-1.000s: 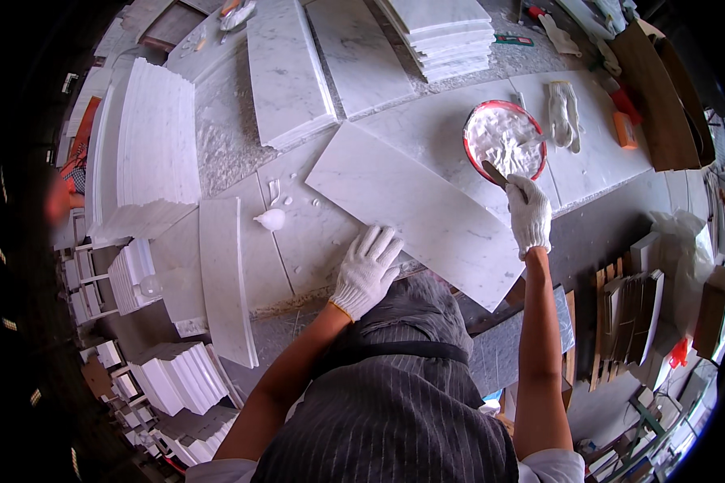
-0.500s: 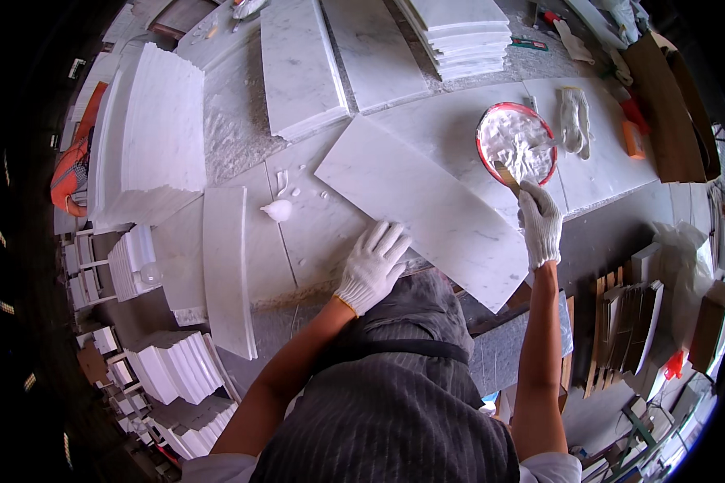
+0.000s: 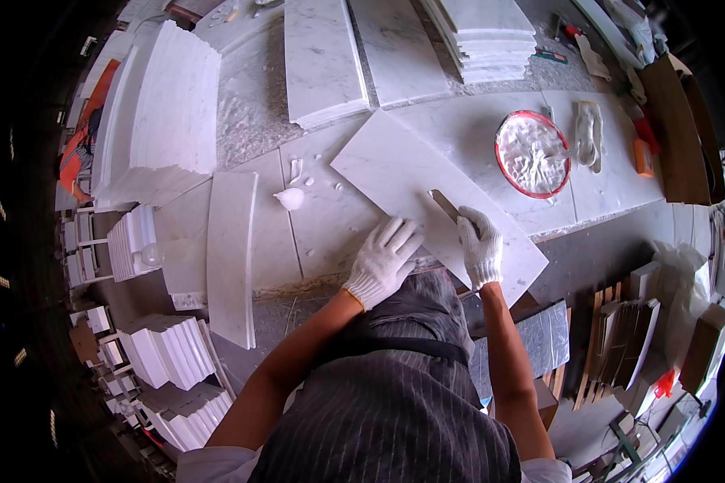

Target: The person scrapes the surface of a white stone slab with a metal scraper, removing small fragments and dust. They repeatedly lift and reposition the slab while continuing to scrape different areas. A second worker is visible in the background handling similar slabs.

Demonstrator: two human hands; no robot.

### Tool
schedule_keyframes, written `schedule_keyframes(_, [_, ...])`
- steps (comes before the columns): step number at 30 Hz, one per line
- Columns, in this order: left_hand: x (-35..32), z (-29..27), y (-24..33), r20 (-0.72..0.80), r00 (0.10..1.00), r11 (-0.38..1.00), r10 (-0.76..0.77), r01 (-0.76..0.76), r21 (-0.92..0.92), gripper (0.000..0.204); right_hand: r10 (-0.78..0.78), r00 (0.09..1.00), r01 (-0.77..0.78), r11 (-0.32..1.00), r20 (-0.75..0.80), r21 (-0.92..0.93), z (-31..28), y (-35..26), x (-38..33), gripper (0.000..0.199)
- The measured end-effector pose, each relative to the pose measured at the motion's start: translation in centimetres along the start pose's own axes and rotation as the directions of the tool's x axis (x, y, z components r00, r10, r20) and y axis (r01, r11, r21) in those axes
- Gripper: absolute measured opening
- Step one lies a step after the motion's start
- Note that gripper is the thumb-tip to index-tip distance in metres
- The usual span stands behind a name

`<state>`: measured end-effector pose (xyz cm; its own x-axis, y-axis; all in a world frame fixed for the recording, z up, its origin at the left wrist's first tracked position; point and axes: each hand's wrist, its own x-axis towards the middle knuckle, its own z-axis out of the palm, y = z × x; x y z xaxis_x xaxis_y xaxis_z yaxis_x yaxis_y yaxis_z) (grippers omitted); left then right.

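My right hand, in a white knit glove, grips a putty knife whose blade points away to the left, over a pale marble slab. Slanting across the worktable, the slab has its near right corner jutting past the table edge. My left hand, gloved too, lies with fingers stretched out at the slab's near left edge. Beyond the slab to the right stands a red-rimmed tub of white paste. A white lump and small crumbs lie left of the slab.
Stacked marble slabs stand at the left, and more slabs lie at the back. Spare gloves and a cardboard box are on the right. One narrow slab overhangs the near edge. A person in orange is at far left.
My right hand has moved left from the tub with the putty knife and is now over the slab. My left hand stays at the slab's edge. The view has shifted slightly.
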<state>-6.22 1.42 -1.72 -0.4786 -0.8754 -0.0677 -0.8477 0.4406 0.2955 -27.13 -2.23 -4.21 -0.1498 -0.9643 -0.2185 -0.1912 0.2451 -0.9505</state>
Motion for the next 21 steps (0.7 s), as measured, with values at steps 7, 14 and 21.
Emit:
schedule_keyframes(7, [-0.1, 0.4, -0.2, -0.009, 1.000, 1.000, -0.005, 0.004, -0.020, 0.052, -0.384, 0.923, 0.342, 0.841, -0.016, -0.420, 1.1, -0.7, -0.6, 0.020])
schedule_keyframes(14, [-0.1, -0.2, -0.1, -0.007, 1.000, 1.000, -0.007, 0.007, -0.011, 0.052, 0.253, 0.966, -0.257, 0.937, 0.048, 0.237, 0.5, -1.1, -0.8, 0.028])
schedule_keyframes(21, [-0.1, 0.2, -0.2, -0.082, 0.996, 1.000, 0.026, -0.026, -0.003, 0.051, 0.390, 0.805, -0.593, 0.559, 0.447, 0.580, -0.6, -0.4, -3.2, 0.014])
